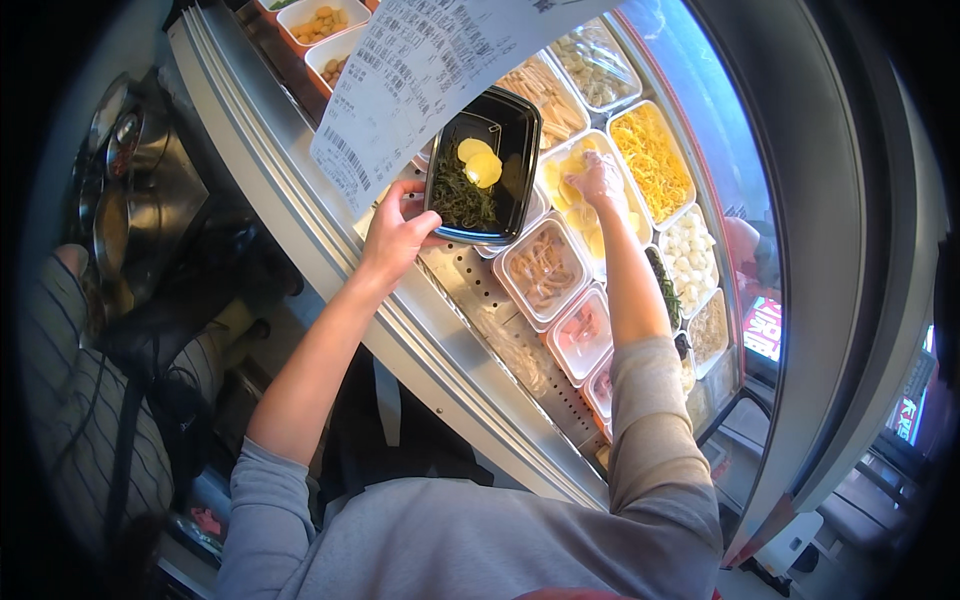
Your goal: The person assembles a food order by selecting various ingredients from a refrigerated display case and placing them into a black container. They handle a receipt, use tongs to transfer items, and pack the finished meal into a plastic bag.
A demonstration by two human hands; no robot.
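My left hand (397, 236) grips the near left edge of a black plastic takeaway container (517, 199), tilted toward me. Inside it lie dark green shreds, seemingly seaweed (463, 196), with two round yellow slices (480, 163) on top. My right hand (600, 180), in a clear disposable glove, reaches into a white tray of pale yellow slices, probably potato (579, 217). Its fingertips are among the slices, and whether they pinch one is hard to see. A long printed paper slip (420, 82) hangs in front of the view, covering part of the trays and the container's upper left edge.
Trays of yellow shreds (651, 165), pale sticks (551, 105), white pieces (688, 251) and brownish strips (544, 266) surround my right hand. Curved glass (701, 97) bounds the display case beyond. The metal counter edge (450, 397) runs before me. Another person's striped clothing (112, 450) shows at left.
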